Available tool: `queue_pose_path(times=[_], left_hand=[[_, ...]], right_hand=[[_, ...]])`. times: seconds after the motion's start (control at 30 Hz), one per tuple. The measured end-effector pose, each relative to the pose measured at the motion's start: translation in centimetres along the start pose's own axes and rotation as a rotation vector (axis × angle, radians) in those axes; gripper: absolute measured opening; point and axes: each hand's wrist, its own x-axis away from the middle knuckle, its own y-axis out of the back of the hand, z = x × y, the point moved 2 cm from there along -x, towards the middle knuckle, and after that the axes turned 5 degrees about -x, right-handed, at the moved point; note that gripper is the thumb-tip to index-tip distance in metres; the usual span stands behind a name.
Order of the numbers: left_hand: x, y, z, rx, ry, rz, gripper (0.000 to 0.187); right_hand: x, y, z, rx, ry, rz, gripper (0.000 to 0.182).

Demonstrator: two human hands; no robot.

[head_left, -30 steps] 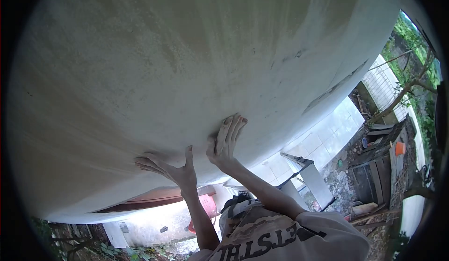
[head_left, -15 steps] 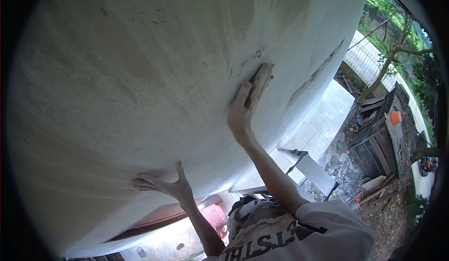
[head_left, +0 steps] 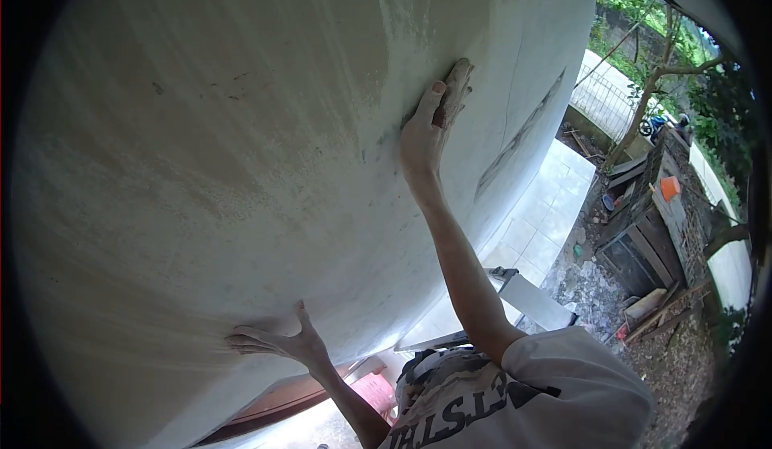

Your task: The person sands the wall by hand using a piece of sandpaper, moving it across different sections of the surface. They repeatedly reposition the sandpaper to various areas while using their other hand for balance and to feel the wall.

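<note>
A large pale wall, streaked and scuffed with whitish marks, fills most of the view. High on it, my right hand presses a small brown pad that looks like sandpaper, gripped between thumb and fingers. The fingers look dusty and hide most of the pad. Lower and to the left, my left hand rests against the same wall, fingers stretched out and thumb apart, holding nothing. A dark crack-like streak runs down the wall to the right of my right hand.
A metal stepladder stands below my right arm, beside pale floor tiles. Further right are a weathered wooden shed, an orange bucket and a tree. A pink-red object shows at the bottom.
My right hand has slid upward along the wall with the brown pad. My left hand stays spread on the wall, and the camera view has shifted slightly.
</note>
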Motion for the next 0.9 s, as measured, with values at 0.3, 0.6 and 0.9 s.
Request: queue_pose_path(times=[0.3, 0.6, 0.9], left_hand=[[0.2, 0.4, -0.6, -0.039, -0.04, 0.003, 0.105], [0.4, 0.4, 0.3, -0.054, -0.098, 0.032, 0.102], [0.5, 0.7, 0.1, -0.038, -0.106, 0.05, 0.102]], right_hand=[[16.1, -0.9, -3.0, 0.317, 0.623, 0.509, 0.061], [5.6, -1.3, 1.6, 0.052, 0.213, 0.061, 0.063], [9.2, -0.3, -1.1, 0.194, 0.558, 0.451, 0.06]])
